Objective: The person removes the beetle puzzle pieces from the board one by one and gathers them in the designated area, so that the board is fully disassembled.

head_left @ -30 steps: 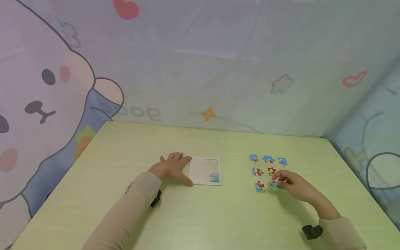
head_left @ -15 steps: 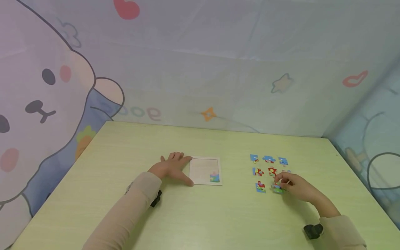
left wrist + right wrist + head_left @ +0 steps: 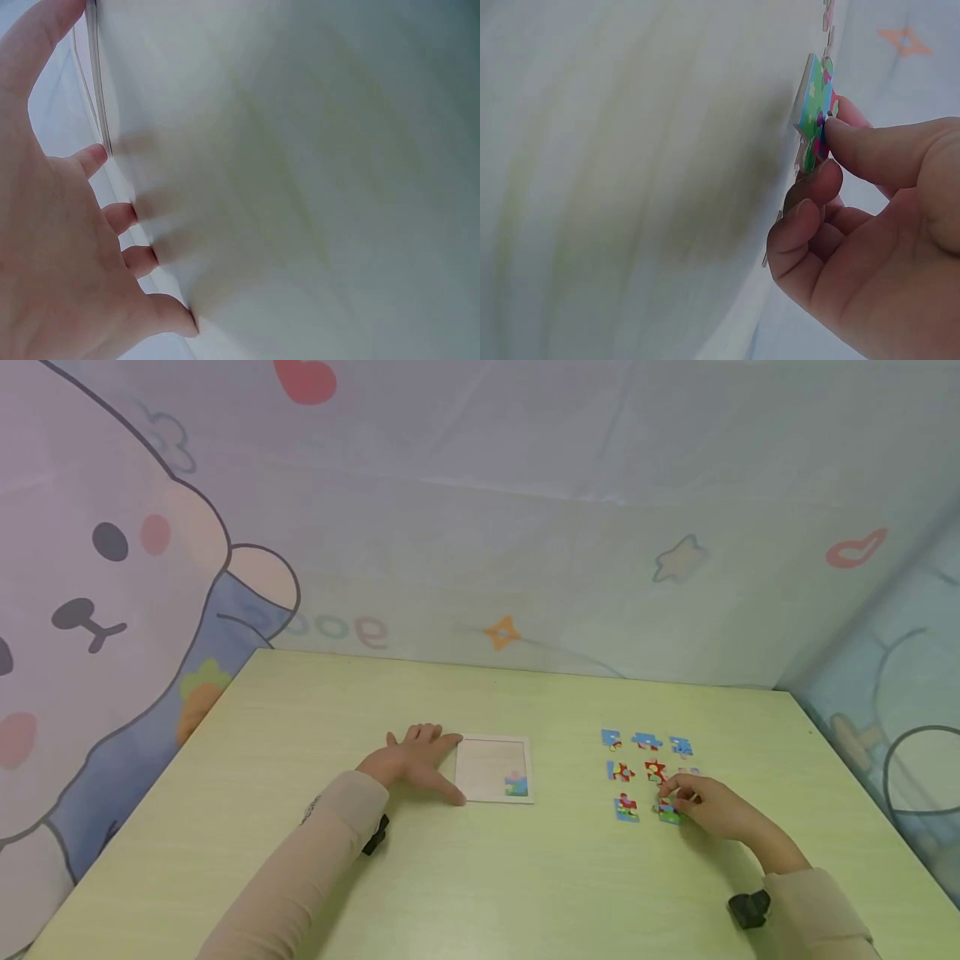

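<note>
My left hand (image 3: 412,767) lies spread at the left side of a square puzzle frame (image 3: 529,770). Its thumb and index fingertip touch the frame's left corners, also visible in the left wrist view on the frame edge (image 3: 96,67). One blue-green puzzle piece (image 3: 516,787) sits inside, at the lower right corner. Over on the right, my right hand (image 3: 708,806) pinches a green puzzle piece (image 3: 816,101) between thumb and fingers, low over the table. Its other fingers are curled. In the head view those fingers partly cover this piece.
Several loose pieces lie in rows right of the frame, among them a blue corner piece (image 3: 611,739), a red middle piece (image 3: 655,770) and a red-green piece (image 3: 626,808). The table (image 3: 480,877) meets a printed cloth backdrop (image 3: 465,527) behind.
The right hand, with the green puzzle piece, has shifted slightly right and toward the front. The left hand stays at the frame.
</note>
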A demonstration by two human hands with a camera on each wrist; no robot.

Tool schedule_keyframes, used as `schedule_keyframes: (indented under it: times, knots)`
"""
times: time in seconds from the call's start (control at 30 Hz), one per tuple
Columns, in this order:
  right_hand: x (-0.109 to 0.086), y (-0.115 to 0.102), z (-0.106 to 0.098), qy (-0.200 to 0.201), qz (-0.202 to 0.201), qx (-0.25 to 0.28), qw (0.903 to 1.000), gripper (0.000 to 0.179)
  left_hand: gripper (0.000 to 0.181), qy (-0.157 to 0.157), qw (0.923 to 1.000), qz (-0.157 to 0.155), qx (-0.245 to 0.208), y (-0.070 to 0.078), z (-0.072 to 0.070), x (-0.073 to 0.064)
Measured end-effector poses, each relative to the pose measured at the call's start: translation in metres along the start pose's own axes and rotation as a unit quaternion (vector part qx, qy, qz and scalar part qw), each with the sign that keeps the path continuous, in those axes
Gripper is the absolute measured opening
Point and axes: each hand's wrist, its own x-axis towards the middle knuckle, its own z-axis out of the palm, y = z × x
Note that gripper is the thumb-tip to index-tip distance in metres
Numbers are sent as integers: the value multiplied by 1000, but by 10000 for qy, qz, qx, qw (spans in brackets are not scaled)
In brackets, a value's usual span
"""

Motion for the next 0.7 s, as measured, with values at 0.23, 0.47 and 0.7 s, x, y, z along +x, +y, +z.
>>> schedule_keyframes:
  times: [0.23, 0.47, 0.7]
  knots:
    - [2, 0, -1, -18, -5, -123, 9999, 13, 107, 28, 10000, 27, -79, -1, 1, 2]
    - [4, 1, 0, -24, -117, -213, 9997, 13, 107, 67, 10000, 19, -34, -2, 1, 3]
    - [4, 2, 0, -28, -61, -206, 9998, 12, 108, 60, 10000, 2, -51, -3, 3, 4]
